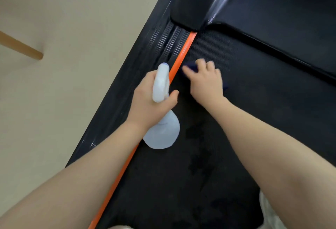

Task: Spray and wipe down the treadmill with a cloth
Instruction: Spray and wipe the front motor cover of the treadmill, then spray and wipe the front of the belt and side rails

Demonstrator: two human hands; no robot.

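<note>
The black treadmill belt [254, 86] runs diagonally, edged by an orange stripe [183, 54] and a ribbed black side rail [160, 46]. My left hand [151, 99] grips a white spray bottle [161, 132] by its neck, nozzle pointing up the belt, held over the stripe. My right hand [205, 81] presses a dark blue cloth [191, 65] flat on the belt just right of the stripe; most of the cloth is hidden under the hand. Dark wet patches [198, 156] show on the belt below the hands.
The glossy black motor cover [263, 6] rises at the head of the belt. Beige floor [63, 74] lies left of the treadmill, with a wooden furniture leg [21, 46] on it. Light clothing [269, 214] shows at the bottom right.
</note>
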